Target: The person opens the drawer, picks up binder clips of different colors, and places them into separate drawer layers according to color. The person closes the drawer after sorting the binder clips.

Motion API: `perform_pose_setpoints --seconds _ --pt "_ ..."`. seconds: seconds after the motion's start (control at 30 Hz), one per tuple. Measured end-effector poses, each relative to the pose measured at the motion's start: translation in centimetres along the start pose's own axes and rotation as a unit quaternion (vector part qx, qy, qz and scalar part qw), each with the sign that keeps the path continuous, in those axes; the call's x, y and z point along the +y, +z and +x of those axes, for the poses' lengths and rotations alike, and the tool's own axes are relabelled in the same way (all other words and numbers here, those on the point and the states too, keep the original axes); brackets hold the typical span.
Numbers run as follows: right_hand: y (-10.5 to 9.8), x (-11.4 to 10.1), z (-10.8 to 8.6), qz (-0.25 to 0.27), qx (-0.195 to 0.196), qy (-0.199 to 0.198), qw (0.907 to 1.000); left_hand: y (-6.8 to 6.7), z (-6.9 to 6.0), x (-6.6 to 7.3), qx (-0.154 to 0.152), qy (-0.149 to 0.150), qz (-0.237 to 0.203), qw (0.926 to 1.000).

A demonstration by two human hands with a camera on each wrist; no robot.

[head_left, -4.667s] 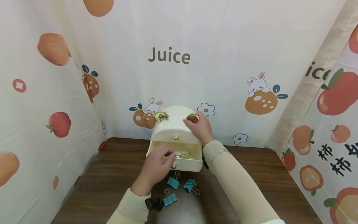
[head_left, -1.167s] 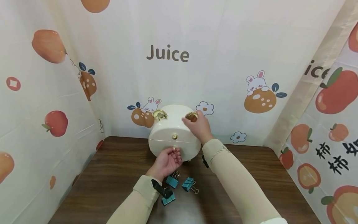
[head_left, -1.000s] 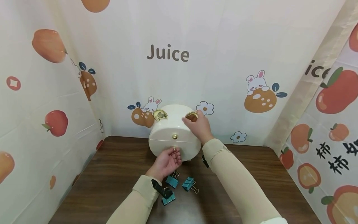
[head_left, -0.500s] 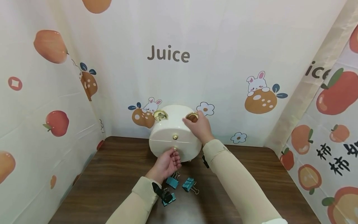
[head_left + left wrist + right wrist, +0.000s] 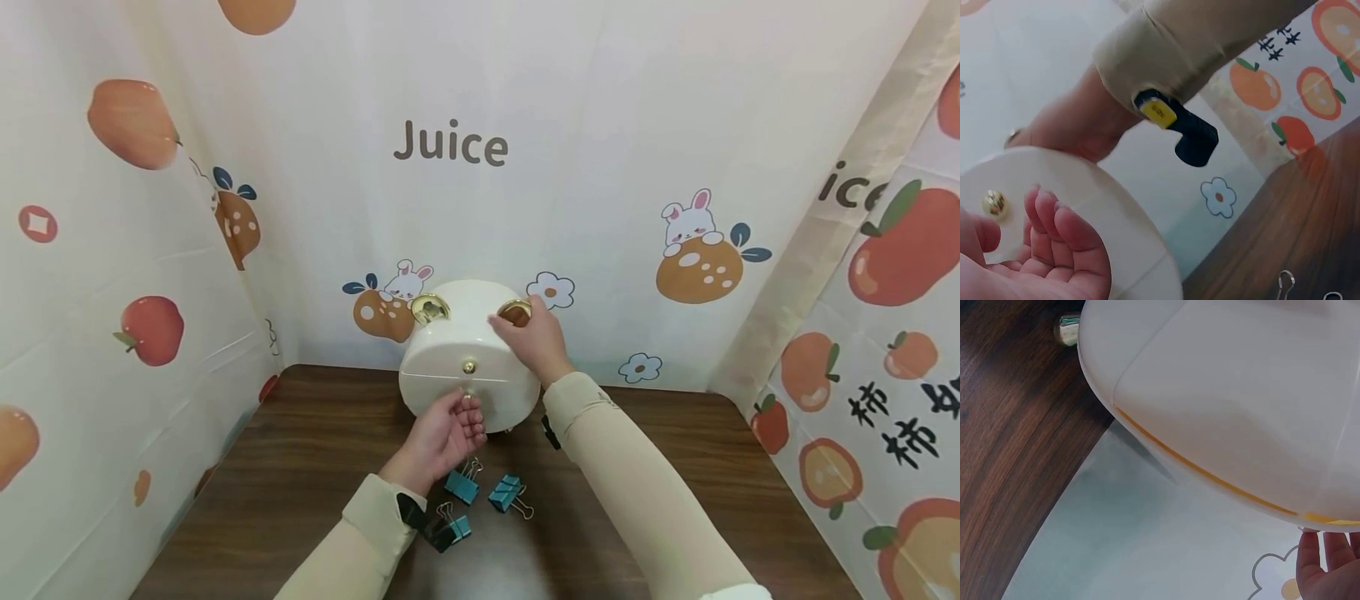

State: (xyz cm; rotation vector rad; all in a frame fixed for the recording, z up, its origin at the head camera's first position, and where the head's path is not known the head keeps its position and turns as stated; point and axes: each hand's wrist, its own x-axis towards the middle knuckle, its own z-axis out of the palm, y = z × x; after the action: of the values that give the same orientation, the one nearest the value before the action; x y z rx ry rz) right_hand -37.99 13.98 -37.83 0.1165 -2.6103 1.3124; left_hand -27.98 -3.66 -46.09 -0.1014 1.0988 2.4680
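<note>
A white rounded drawer box (image 5: 431, 354) with gold ear-like rounds on top stands on the table, both drawers closed. My right hand (image 5: 536, 337) grips its right gold ear (image 5: 515, 313), thumb in front; in the right wrist view, fingertips (image 5: 1310, 550) show at the box's edge. My left hand (image 5: 444, 435) is palm up at the lower gold knob (image 5: 468, 397), fingers loosely bent. In the left wrist view, thumb and fingers stand apart, with nothing visible between them. The upper knob (image 5: 469, 367) is untouched.
Teal binder clips lie in front of the box: one (image 5: 462, 487) near the left hand, one (image 5: 508, 493) to the right, one (image 5: 459, 528) partly behind the left wrist's black strap (image 5: 435, 529). A printed curtain (image 5: 600, 167) hangs behind the wooden table (image 5: 315, 467).
The lower drawer, earlier open with gold clips inside, was pushed shut by the left hand. The left thumb and finger have since loosened from its knob. The right hand has stayed put.
</note>
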Motion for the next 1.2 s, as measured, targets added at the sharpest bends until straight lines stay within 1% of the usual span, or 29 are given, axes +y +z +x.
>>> perform_pose_setpoints --seconds 0.13,0.2,0.4,0.63,0.77,0.87,1.03,1.13,1.2 --pt "0.1 0.2 0.0 0.000 0.000 -0.004 1.0000 0.1 -0.6 0.7 0.003 0.006 0.011 0.9999" --pt "0.1 0.2 0.1 0.000 0.002 -0.006 1.0000 0.1 -0.7 1.1 0.006 0.006 0.017 0.9998" --pt "0.0 0.4 0.1 -0.002 0.004 -0.010 0.9999 0.5 -0.3 2.2 0.011 0.002 0.017 0.9998" --pt "0.2 0.4 0.1 -0.003 0.006 -0.011 0.9999 1.4 0.2 2.7 0.026 0.017 0.022 0.9993" --pt "0.2 0.4 0.2 -0.002 0.007 -0.011 0.9999 1.8 0.5 3.0 0.023 0.019 0.012 0.9995" --pt "0.2 0.4 0.3 -0.004 0.004 -0.010 0.9999 2.0 0.8 3.2 0.021 0.013 0.004 0.9997" --pt "0.1 0.2 0.1 -0.004 0.003 -0.013 0.9999 2.3 1.2 3.4 0.017 0.000 -0.024 0.9996" --pt "0.0 0.1 0.1 -0.002 0.004 -0.014 0.9999 2.7 1.6 3.4 0.013 -0.001 -0.042 0.9990" --pt "0.0 0.1 0.1 -0.003 0.003 -0.012 0.9999 3.0 1.7 3.3 0.017 -0.003 -0.052 0.9985"
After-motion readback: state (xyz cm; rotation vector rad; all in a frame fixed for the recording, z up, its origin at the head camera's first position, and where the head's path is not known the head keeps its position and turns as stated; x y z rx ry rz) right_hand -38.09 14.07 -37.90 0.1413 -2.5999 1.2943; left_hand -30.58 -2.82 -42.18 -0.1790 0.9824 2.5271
